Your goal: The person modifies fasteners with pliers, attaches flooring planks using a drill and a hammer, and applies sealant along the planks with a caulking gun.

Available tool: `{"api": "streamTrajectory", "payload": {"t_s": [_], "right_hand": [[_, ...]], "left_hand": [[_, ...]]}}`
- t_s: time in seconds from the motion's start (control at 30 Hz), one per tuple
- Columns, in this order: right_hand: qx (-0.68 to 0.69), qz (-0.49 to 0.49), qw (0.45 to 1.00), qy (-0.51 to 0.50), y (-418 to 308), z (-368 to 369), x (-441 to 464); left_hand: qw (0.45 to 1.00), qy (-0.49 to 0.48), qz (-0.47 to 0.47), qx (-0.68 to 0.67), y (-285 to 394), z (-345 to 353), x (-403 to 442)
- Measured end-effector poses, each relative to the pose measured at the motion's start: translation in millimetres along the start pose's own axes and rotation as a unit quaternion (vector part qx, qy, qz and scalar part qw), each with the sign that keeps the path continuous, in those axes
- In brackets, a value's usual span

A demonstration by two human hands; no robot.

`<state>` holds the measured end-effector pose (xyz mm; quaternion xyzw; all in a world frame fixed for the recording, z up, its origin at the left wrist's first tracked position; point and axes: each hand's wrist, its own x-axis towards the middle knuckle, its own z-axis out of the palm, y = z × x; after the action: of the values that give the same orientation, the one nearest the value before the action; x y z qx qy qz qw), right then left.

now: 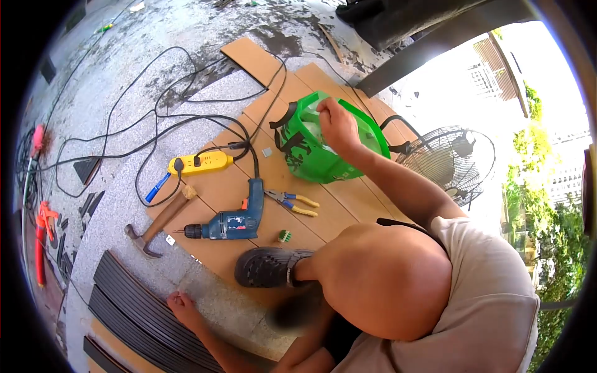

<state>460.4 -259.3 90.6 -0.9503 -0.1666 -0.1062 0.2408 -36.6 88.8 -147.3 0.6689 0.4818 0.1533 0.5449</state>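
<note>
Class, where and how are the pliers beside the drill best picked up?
Probably by the blue-and-yellow handles, from above and the picture's right: the pliers lie flat with handles pointing that way, while their jaws sit close to the drill.

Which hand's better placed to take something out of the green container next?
Likely the right hand: its fingers are over the green container, while the left hand is down by the dark ribbed boards.

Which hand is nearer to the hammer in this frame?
The left. The left hand is below the hammer in the picture; the right hand is farther off, at the opening of the green bag.
</note>
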Motion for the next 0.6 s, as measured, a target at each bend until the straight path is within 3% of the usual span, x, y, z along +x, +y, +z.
{"api": "streamTrajectory", "payload": {"t_s": [0.07,0.13,0.23,0.27,0.3,0.37,0.4,0.43,0.47,0.6], "right_hand": [[-0.137,0.130,0.967,-0.170,93.3,33.0,24.7],[-0.221,0.159,0.917,-0.292,153.6,66.1,21.9],[-0.275,0.157,0.887,-0.337,225.6,115.6,9.6],[-0.291,0.141,0.880,-0.348,253.0,134.4,10.8],[-0.302,0.115,0.877,-0.356,286.3,157.6,13.3],[-0.287,0.034,0.903,-0.316,367.2,199.3,19.3],[-0.279,0.054,0.910,-0.302,329.5,175.7,18.5],[-0.271,0.074,0.916,-0.286,278.1,146.4,18.2],[-0.277,0.069,0.926,-0.245,284.3,153.0,18.1],[-0.293,0.051,0.916,-0.268,288.8,147.3,17.2]], "left_hand": [[1.000,-0.002,-0.029,0.005,4.1,5.4,-21.5],[0.996,0.006,-0.018,0.082,3.3,6.8,-42.9],[0.996,0.026,0.009,0.084,-14.2,13.8,-63.7],[0.988,0.048,0.028,0.141,-9.9,16.7,-73.1],[0.983,0.035,-0.009,0.183,10.2,16.4,-80.6],[0.969,0.068,0.044,0.234,-0.4,19.2,-87.4],[0.956,0.038,-0.022,0.290,-0.4,18.2,-88.6],[0.952,0.048,-0.016,0.301,1.4,20.2,-90.9],[0.949,0.054,-0.006,0.311,1.9,23.4,-93.7],[0.942,0.071,-0.005,0.329,-13.0,34.1,-101.3]]}}
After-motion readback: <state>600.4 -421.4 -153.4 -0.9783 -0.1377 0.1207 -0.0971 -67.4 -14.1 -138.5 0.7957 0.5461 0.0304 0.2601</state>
